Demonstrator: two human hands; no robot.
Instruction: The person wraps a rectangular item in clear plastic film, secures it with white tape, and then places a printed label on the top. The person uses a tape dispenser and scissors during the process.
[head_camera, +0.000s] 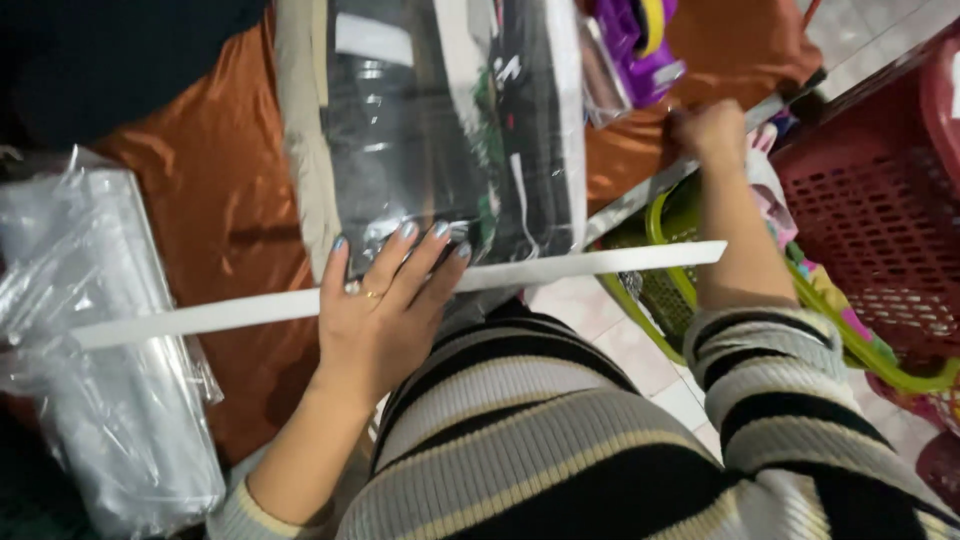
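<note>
**Left hand pinning the bagged garment, right hand off at the desk edge**

The left hand (375, 310) is lying flat, fingers spread and released, pressing down on the near end of a clear plastic bag (455, 130) w/ dark folded clothing inside. It's not gripping anything, just weighing the bag down. The fingertips are also overlapping a long white strip (590, 265) that is running across the view from left to right, just under the bag's lower edge. Whether the strip is stuck to the bag or lying loose, can't tell.

The right hand (712, 130) is reaching well apart to the far side, curled at the desk rim (660, 185). It looks clenched, but what it's holding, if anything, is hidden behind the knuckles.

The bag is resting on an orange cloth (215, 200) covering the desk. A stack of empty clear bags (100, 340) is sitting to the left, a purple tape dispenser (640, 45) near the top, and a red basket (870, 190) plus a green basket (680, 290) are down beside the desk on the right.

Risks, as a judgement: the bag is slick and only 1 flat palm is holding it, so it could be sliding on the satin-like cloth if the person leans or pulls. The strip is hanging past the desk edge at the right end; a sleeve brushing it could be dragging it off or folding it onto itself. W/ the right hand busy elsewhere, nothing is steadying the bag's far end.
</note>
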